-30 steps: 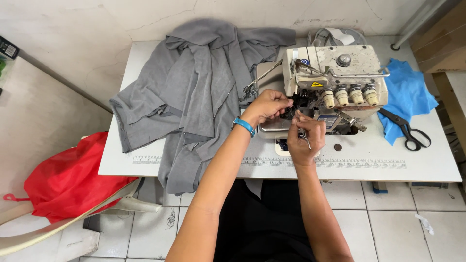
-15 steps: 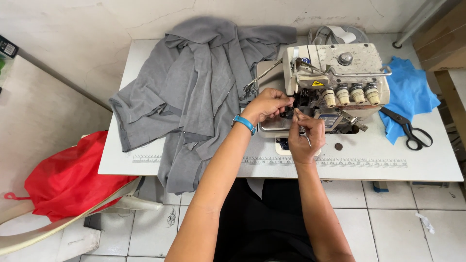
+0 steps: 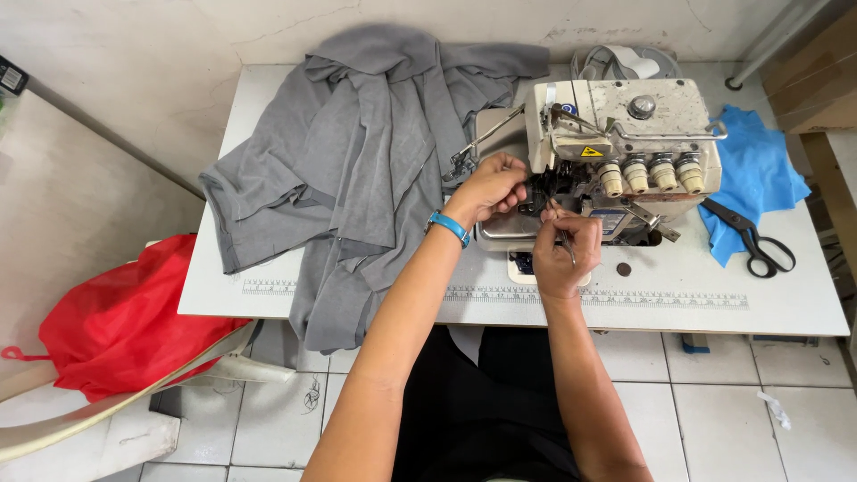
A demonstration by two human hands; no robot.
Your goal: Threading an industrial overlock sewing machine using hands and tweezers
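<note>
A worn white overlock sewing machine [image 3: 638, 134] stands at the right of a white table [image 3: 268, 295]. My left hand [image 3: 489, 186], with a blue wristband, reaches into the dark needle area at the machine's front, fingers pinched together there. My right hand [image 3: 562, 252] is just below it, shut on thin metal tweezers [image 3: 561, 230] whose tip points up toward the same spot. Whether the left fingers hold a thread is too small to tell. A large grey fabric piece [image 3: 357, 161] lies spread over the table's left half and hangs over the front edge.
Black-handled scissors [image 3: 752, 241] lie right of the machine on a blue cloth [image 3: 759, 174]. A small dark round piece [image 3: 623, 269] sits on the table near the front. A red bag [image 3: 116, 321] rests on a pale chair at the lower left. Tiled floor lies below.
Both hands stay at the needle area with only slight shifts. The view has barely moved.
</note>
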